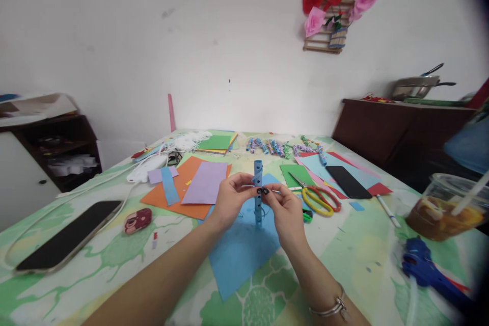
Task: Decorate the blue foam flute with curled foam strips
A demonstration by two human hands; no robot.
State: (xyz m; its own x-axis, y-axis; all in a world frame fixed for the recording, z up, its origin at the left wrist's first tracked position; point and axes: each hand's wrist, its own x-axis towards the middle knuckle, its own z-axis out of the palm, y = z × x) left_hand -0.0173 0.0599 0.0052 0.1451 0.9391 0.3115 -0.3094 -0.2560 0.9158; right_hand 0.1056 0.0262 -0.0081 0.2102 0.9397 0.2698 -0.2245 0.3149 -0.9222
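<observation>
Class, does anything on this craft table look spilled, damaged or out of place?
No spill shows, and the blue tube is upright between left hand and right hand. The drink cup looks out of place, a possible spill risk near the blue glue gun. Small paper scraps lie loose.

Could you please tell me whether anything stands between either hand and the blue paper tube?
Nothing visible does: the left hand and the right hand both touch the upright blue paper tube directly.
</observation>
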